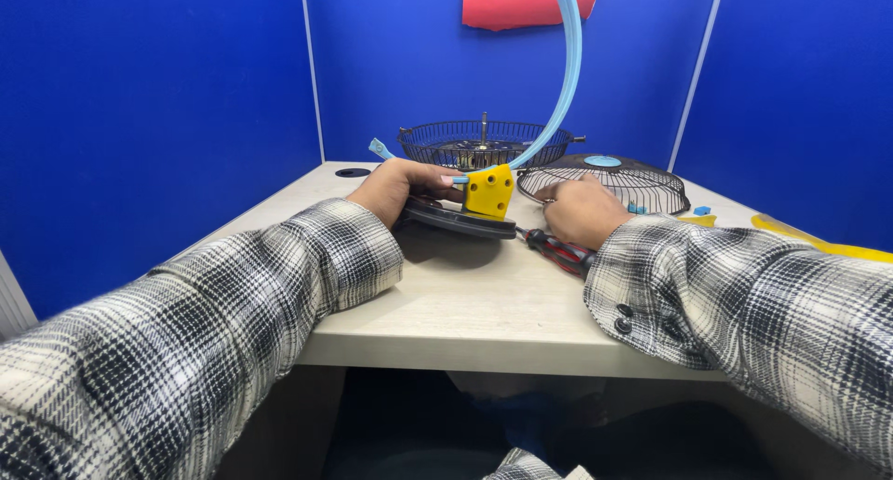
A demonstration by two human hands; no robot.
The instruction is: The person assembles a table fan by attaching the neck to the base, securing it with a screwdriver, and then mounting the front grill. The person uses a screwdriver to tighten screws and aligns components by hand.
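Observation:
My left hand [402, 186] grips a dark round fan base [458, 221], tilted up off the desk, with a yellow block [489, 191] on top. A light blue curved tube [566, 80] rises from the block and arcs upward. My right hand [580, 210] rests on the desk just right of the base, closed over a red-and-black screwdriver handle [560, 250] that sticks out toward me. Both arms wear black-and-white plaid sleeves.
A black wire fan grille with motor shaft [484, 143] stands at the back of the beige desk [465, 303]. A second grille with a blue centre cap [614, 180] lies at right. Yellow parts [819, 242] lie far right. Blue partition walls enclose the desk.

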